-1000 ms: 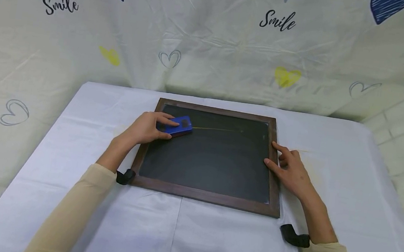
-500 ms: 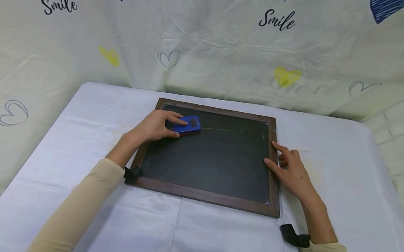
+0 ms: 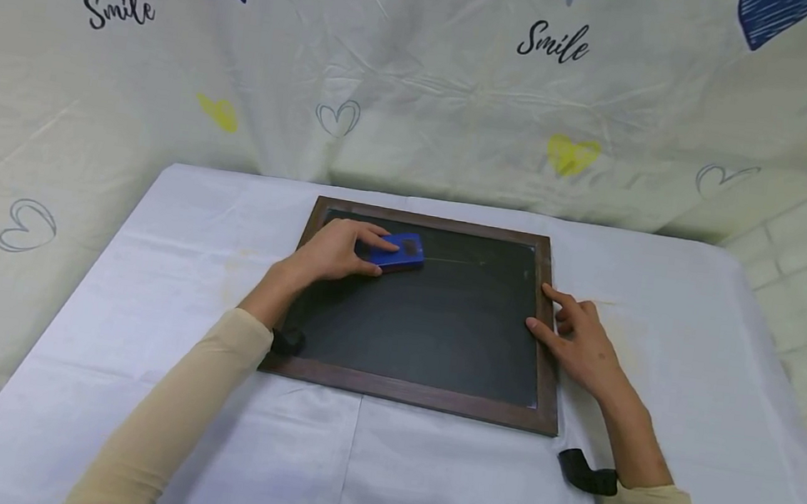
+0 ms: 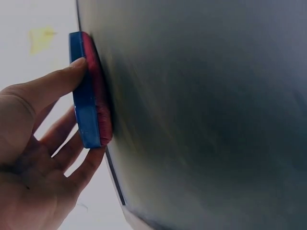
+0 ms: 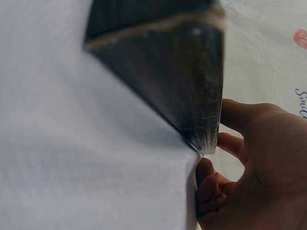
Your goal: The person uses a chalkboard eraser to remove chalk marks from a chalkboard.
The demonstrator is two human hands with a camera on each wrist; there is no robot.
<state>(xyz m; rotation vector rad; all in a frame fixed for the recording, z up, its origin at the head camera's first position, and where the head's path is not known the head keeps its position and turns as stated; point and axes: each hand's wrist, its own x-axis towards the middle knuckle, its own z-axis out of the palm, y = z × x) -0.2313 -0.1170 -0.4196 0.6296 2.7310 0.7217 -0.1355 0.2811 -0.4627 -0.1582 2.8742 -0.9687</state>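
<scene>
A framed chalkboard [image 3: 424, 330] lies on the white-covered table, a thin yellowish chalk line [image 3: 451, 260] crossing its upper part. On that line sits a blue chalkboard eraser [image 3: 399, 253], gripped by my left hand [image 3: 339, 251] between thumb and fingers. In the left wrist view the eraser's [image 4: 87, 96] red felt side faces the dark surface, and faint yellowish smears show beside it. At the right edge, the thumb and index finger of my right hand [image 3: 584, 346] rest on the brown wooden frame [image 3: 547, 379]. Its other fingers bend beside the frame in the right wrist view.
The white tablecloth [image 3: 436, 483] surrounds the board. Behind the table hangs a pale curtain [image 3: 457, 124] printed with hearts and the word Smile. Black wrist mounts are on both arms, the left one [image 3: 287, 341] over the board's lower left corner.
My left hand has slid the eraser rightward along the chalk line; the visible stretch of line is shorter and fainter. My right hand stays at the frame.
</scene>
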